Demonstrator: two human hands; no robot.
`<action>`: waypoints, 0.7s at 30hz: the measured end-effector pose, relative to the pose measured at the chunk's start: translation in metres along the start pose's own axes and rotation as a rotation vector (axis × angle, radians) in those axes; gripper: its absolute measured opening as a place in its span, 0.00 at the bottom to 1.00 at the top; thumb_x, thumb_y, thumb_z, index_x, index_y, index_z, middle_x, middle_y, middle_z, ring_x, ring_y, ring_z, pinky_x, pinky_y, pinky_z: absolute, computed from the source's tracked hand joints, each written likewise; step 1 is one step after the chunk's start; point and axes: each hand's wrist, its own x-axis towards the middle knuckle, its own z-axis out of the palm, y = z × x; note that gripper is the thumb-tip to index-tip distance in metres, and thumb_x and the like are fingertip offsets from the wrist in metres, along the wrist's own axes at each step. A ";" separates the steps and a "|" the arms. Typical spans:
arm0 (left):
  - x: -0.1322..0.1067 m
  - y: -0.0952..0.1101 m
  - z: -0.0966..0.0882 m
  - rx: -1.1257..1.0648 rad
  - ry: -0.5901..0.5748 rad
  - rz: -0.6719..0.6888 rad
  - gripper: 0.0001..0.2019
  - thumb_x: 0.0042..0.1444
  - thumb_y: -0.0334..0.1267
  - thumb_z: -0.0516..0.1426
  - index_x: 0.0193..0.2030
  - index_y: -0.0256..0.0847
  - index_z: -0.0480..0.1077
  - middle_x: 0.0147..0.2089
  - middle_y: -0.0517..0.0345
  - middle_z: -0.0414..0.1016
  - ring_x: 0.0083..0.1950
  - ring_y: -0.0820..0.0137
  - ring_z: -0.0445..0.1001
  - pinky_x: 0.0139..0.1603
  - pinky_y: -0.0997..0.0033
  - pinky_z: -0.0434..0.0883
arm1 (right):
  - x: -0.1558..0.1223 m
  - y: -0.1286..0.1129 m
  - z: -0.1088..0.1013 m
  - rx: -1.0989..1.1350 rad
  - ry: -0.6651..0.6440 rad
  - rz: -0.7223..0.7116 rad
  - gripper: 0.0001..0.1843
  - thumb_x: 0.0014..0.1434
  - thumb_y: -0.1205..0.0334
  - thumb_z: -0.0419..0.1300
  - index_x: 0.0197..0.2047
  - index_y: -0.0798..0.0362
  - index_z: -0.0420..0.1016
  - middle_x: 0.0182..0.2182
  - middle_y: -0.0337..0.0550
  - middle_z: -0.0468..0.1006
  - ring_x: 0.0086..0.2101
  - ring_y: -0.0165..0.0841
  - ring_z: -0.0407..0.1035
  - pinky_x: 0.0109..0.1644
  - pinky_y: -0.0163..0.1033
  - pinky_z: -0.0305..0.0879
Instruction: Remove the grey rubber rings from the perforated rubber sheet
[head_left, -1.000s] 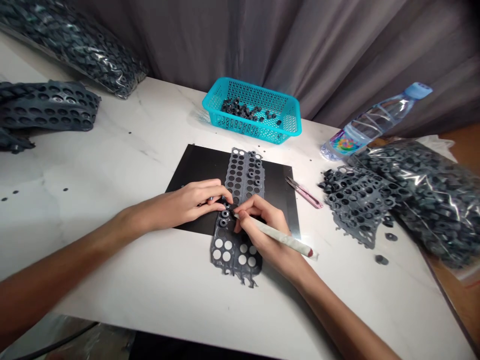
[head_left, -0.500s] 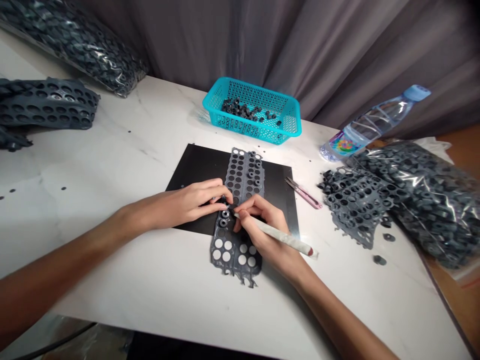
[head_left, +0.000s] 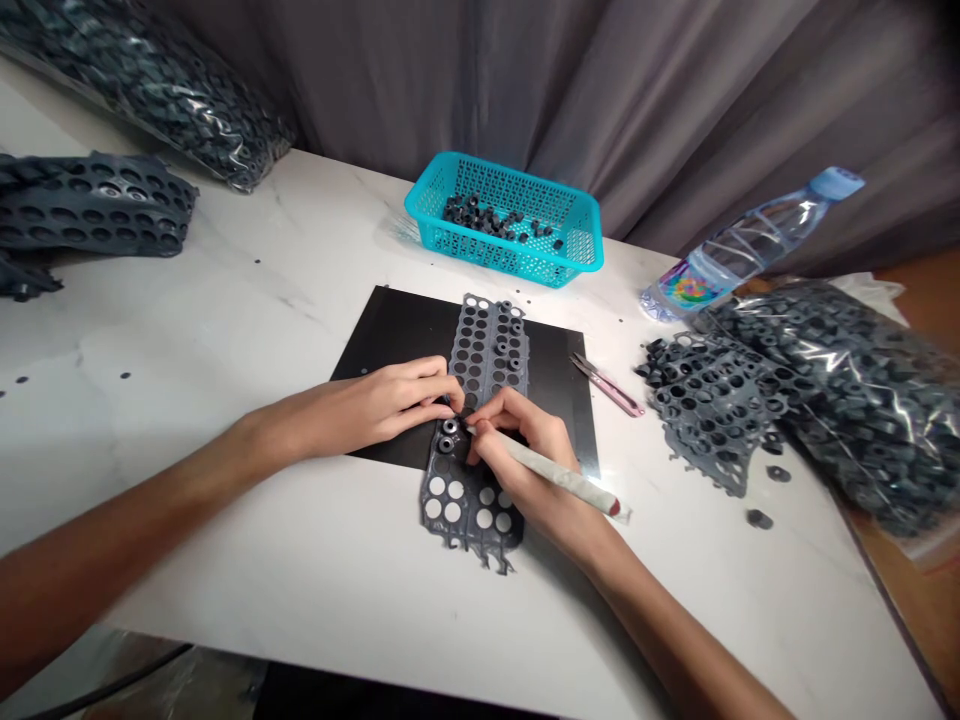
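A dark grey rubber sheet (head_left: 470, 537) with rows of round holes lies lengthwise before me, partly over a flat black board (head_left: 409, 335). White shows through several holes at its near end, and small ring-shaped rubber pieces (head_left: 448, 444) stand on it. My left hand (head_left: 394, 402) rests over the sheet's left edge, thumb and fingers pinched together; what is between them is too small to make out. In my right hand (head_left: 532, 445) is a slim pen-like tool (head_left: 566, 474) with a pale wrapped handle, held like a pen. Its tip meets the sheet close to my left fingertips.
Behind the board stands a turquoise basket (head_left: 517, 262) with small black pieces. Pink-handled thread snips (head_left: 609, 386) lie to the right, near another holed sheet (head_left: 701, 420), a leaning water bottle (head_left: 742, 250) and a bag of black parts (head_left: 877, 400). More holed sheets (head_left: 97, 205) lie left.
Both hands stay at nearly the same spot on the sheet. The tool's handle end has shifted slightly left, and the left fingertips have closed a little.
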 end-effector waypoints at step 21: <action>0.011 0.020 -0.009 -1.357 0.427 -0.472 0.03 0.60 0.33 0.56 0.34 0.39 0.66 0.38 0.51 0.66 0.29 0.73 0.57 0.27 0.72 0.66 | 0.006 0.015 -0.005 0.056 -0.018 0.007 0.04 0.70 0.65 0.59 0.43 0.49 0.75 0.30 0.36 0.82 0.32 0.35 0.75 0.38 0.38 0.64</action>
